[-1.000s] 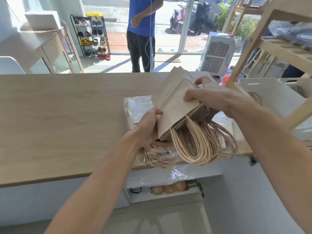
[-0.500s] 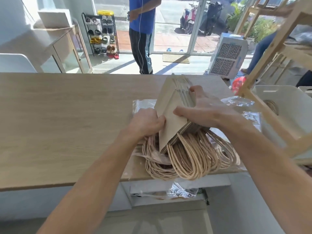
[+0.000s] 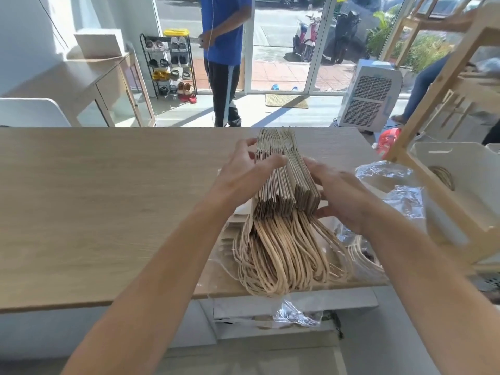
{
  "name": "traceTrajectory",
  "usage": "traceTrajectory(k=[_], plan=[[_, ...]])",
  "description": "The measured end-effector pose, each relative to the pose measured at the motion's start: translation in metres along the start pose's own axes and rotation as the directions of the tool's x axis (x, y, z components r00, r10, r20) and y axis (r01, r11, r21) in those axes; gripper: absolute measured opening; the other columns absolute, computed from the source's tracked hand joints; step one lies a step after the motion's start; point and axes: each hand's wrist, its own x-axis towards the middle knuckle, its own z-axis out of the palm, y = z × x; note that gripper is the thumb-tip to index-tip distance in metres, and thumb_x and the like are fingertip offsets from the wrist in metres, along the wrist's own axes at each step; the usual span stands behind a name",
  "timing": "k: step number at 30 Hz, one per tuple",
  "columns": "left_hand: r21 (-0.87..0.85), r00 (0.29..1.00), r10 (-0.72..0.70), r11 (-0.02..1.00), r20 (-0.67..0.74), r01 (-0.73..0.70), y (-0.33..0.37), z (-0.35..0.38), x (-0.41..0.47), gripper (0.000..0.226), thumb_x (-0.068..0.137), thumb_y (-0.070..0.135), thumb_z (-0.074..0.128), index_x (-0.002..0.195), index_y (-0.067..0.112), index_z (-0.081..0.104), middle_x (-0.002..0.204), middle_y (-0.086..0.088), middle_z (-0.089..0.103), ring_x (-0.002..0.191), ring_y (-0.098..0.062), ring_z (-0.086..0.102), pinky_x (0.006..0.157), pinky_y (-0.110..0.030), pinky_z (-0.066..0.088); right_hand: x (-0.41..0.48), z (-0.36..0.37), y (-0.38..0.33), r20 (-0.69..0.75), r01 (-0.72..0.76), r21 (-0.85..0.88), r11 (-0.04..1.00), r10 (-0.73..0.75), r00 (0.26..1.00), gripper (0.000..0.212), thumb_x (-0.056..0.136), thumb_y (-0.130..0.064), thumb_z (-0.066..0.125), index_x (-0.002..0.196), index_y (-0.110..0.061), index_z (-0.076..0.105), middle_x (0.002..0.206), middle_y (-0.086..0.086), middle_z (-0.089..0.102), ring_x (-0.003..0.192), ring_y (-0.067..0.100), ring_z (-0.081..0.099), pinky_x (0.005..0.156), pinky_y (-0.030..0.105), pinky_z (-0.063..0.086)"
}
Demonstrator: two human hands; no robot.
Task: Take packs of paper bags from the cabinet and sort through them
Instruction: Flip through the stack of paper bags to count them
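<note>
A stack of brown paper bags stands on edge on the wooden counter, with its twisted paper handles spilling toward the near edge. My left hand presses the left side of the stack, its thumb laid over the top edges. My right hand grips the right side. More bags in clear plastic wrap lie under and to the right of the stack.
A wooden shelf frame with a white bin stands at the right. Below the counter's edge is an open white cabinet shelf with crumpled plastic. A person in a blue shirt stands beyond the counter, near a shoe rack and an air cooler.
The stack has been turned from tilted to standing on edge, squared between both hands. My left hand moved up from the handle end to the stack's left side. The camera tilted down.
</note>
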Motion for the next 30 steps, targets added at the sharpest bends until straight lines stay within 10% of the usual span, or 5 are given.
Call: traceTrajectory(k=[4, 8, 16, 22, 30], plan=[[0.105, 0.989, 0.081, 0.99, 0.123, -0.094, 0.012, -0.006, -0.001, 0.08, 0.071, 0.04, 0.068, 0.142, 0.045, 0.032, 0.151, 0.0, 0.033, 0.132, -0.018, 0.032, 0.11, -0.047, 0.029, 0.001, 0.002, 0.011, -0.021, 0.056, 0.026, 0.998, -0.056, 0.998, 0.035, 0.099, -0.043, 0.034, 0.129, -0.044, 0.053, 0.124, -0.007, 0.062, 0.096, 0.023, 0.065, 0.074, 0.04, 0.058], [0.133, 0.976, 0.066, 0.987, 0.206, -0.095, 0.02, -0.007, -0.003, 0.055, 0.068, 0.039, 0.062, 0.123, 0.041, 0.057, 0.138, 0.005, 0.047, 0.123, -0.012, 0.041, 0.1, -0.035, 0.035, 0.002, 0.004, 0.016, -0.017, 0.085, 0.056, 0.995, -0.084, 0.996, 0.031, 0.1, -0.04, 0.037, 0.121, -0.048, 0.058, 0.118, -0.001, 0.065, 0.09, 0.029, 0.067, 0.078, 0.051, 0.056], [0.247, 0.988, 0.052, 0.965, 0.146, -0.088, 0.018, -0.003, -0.003, 0.057, 0.064, 0.058, 0.073, 0.114, 0.043, 0.05, 0.128, 0.006, 0.048, 0.11, -0.014, 0.046, 0.087, -0.031, 0.037, -0.001, 0.008, 0.018, -0.017, 0.173, 0.03, 0.984, -0.173, 0.985, 0.03, 0.1, -0.035, 0.039, 0.103, -0.061, 0.055, 0.117, -0.011, 0.05, 0.088, -0.002, 0.06, 0.05, 0.017, 0.05], [0.262, 0.988, 0.045, 0.961, 0.15, -0.084, 0.017, -0.006, -0.006, 0.05, 0.068, 0.043, 0.074, 0.111, 0.046, 0.049, 0.136, 0.006, 0.044, 0.118, -0.016, 0.043, 0.091, -0.031, 0.033, 0.003, -0.004, 0.018, -0.069, 0.278, -0.101, 0.955, -0.286, 0.956, 0.047, 0.1, -0.013, 0.035, 0.126, -0.05, 0.049, 0.111, -0.01, 0.063, 0.096, -0.003, 0.059, 0.083, 0.016, 0.045], [0.261, 0.993, 0.071, 0.961, 0.095, -0.094, 0.018, -0.006, -0.011, 0.049, 0.069, 0.036, 0.075, 0.11, 0.044, 0.049, 0.13, 0.005, 0.047, 0.112, -0.014, 0.044, 0.087, -0.029, 0.033, 0.007, -0.009, 0.024, -0.173, 0.191, 0.028, 0.981, -0.184, 0.968, 0.017, 0.094, -0.029, 0.048, 0.107, -0.031, 0.059, 0.096, 0.004, 0.068, 0.068, 0.018, 0.067, 0.05, 0.031, 0.053]])
